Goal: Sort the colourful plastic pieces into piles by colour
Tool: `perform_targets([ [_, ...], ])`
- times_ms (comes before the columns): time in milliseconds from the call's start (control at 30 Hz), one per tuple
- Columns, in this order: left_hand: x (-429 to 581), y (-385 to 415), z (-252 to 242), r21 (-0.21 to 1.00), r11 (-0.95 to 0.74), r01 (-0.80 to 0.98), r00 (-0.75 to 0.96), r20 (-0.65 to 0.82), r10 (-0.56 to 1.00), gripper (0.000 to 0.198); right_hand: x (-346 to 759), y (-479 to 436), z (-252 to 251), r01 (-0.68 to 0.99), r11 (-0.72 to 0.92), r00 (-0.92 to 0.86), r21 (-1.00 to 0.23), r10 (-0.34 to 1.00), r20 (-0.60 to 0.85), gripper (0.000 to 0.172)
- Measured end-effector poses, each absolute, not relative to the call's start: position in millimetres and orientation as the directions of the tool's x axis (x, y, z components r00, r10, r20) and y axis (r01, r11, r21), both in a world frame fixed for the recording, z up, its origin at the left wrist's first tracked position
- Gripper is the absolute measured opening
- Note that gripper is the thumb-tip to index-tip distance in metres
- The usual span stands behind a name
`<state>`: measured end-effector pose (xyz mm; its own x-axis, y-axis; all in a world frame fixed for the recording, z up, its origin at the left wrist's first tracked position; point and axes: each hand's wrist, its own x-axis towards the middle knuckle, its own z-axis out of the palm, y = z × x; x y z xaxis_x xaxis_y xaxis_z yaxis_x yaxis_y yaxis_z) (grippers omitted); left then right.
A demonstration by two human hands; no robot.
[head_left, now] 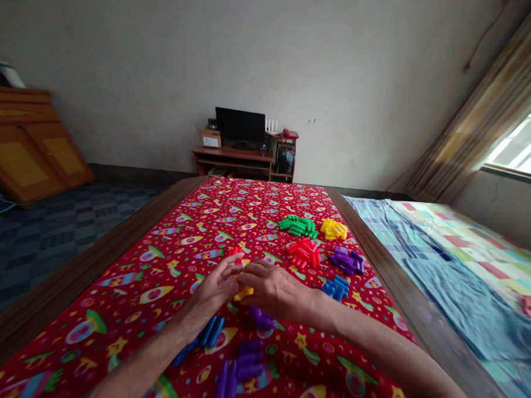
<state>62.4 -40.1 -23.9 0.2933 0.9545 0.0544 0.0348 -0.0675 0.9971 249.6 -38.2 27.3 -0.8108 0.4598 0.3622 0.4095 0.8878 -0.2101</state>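
My left hand [216, 285] and my right hand [277, 288] meet over the cloth, fingers curled in and touching. Yellow plastic tube-like pieces [244, 293] show between the two palms, under my right fingers; whether they are gripped or resting on the cloth is partly hidden. Just beyond my fingertips are red pieces [237, 253]. Close to my right wrist lies a purple cluster [262, 320]. Blue pieces [212, 331] lie beside my left forearm, partly covered by it. Nearer to me sit more purple pieces [240, 367], laid side by side.
Sorted piles stand toward the right edge: green [298, 225], yellow [333, 229], red [304, 253], purple [347, 260] and blue [335, 288]. A red patterned cloth [151, 296] covers the wooden table [369, 241]. A bed [455, 278] adjoins on the right; a computer desk [232, 155] stands beyond.
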Motion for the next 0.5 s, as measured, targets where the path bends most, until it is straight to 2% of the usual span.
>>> perform_targets([
  [133,67,-40,-33,0.989,-0.136,0.06,0.374,0.104,0.922,0.072,273,-37,35,0.376,0.873,-0.812,-0.309,0.472,0.345,0.028],
  [233,67,-37,-33,0.961,-0.262,0.091,0.418,0.202,0.886,0.062,301,-23,35,0.488,0.803,-0.705,-0.342,0.593,0.388,0.026],
  [300,60,-31,-28,0.888,-0.407,0.216,0.417,0.293,0.86,0.054,333,-2,33,0.607,0.688,-0.528,-0.398,0.723,0.445,0.027],
  [400,41,-17,-21,0.675,-0.561,0.479,0.449,0.361,0.817,0.041,401,44,28,0.762,0.322,-0.071,-0.562,0.904,0.421,0.027],
  [467,26,-6,-23,0.566,-0.579,0.587,0.468,0.346,0.813,0.035,448,73,25,0.792,0.066,0.215,-0.607,0.901,0.377,0.03],
  [500,18,-1,-27,0.533,-0.572,0.623,0.47,0.329,0.819,0.034,469,84,23,0.794,0.026,0.264,-0.607,0.886,0.382,0.033],
])
